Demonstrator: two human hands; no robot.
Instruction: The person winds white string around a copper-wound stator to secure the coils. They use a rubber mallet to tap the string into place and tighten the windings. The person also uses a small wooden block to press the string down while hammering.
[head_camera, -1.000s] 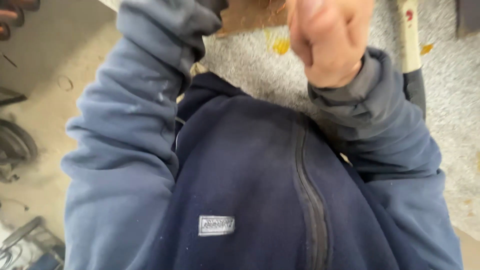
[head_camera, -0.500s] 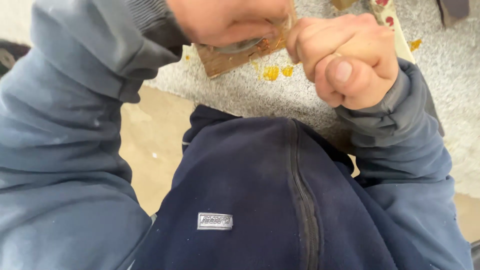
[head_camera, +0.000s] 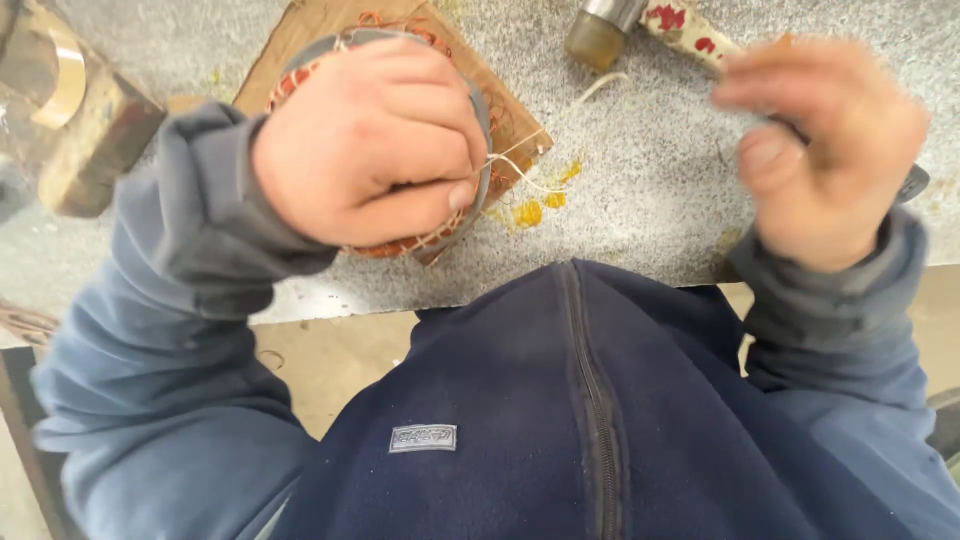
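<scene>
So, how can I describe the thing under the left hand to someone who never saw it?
On the grey speckled bench lies a brown wooden board. On it, the left hand grips a round ring of copper-coloured wire with a grey band and pale string, unlike the hammer nearby.

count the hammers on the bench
1. A hammer lies at the top edge of the speckled bench, head toward the wooden board, its red-spotted handle running behind the right hand. Others may lie out of view.

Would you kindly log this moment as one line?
left hand: grips wound coil | right hand: raised, blurred | hammer on bench
</scene>
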